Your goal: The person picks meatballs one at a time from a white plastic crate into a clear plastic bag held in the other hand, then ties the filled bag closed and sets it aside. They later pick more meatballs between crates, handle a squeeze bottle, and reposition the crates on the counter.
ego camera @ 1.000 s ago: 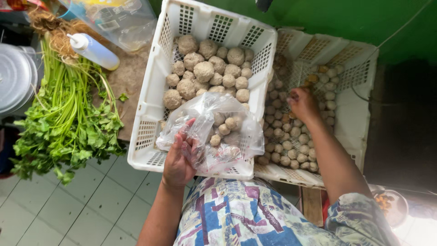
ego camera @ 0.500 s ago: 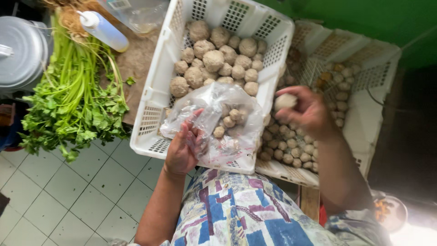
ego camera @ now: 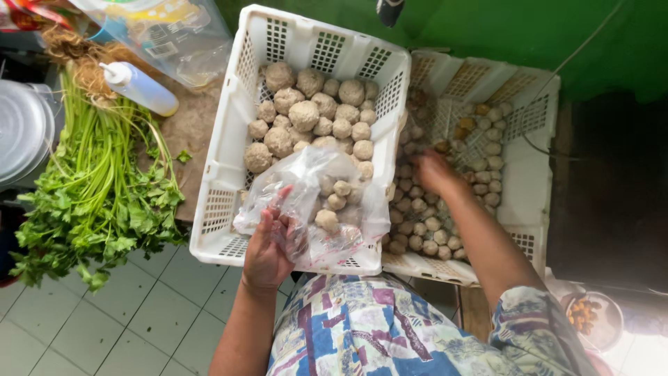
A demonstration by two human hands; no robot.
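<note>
My left hand (ego camera: 268, 247) grips the edge of a clear plastic bag (ego camera: 316, 202) that holds several pale meatballs and rests on the near end of a white slotted crate (ego camera: 223, 202). Large beige meatballs (ego camera: 306, 115) fill that crate. My right hand (ego camera: 435, 173) reaches down into a second white crate (ego camera: 529, 174) to the right, among small meatballs (ego camera: 424, 216). The hand is blurred, so whether its fingers hold a ball cannot be told.
A bunch of green leafy celery (ego camera: 97, 188) lies on the left beside a white squeeze bottle (ego camera: 139, 87) and a clear plastic container (ego camera: 174, 35). A metal pot lid (ego camera: 21, 129) sits at far left. White floor tiles (ego camera: 125, 313) lie below, a green wall (ego camera: 487, 28) behind.
My right hand, which held a meatball near the bag half a second ago, has moved back into the right crate. The left hand keeps its hold on the bag.
</note>
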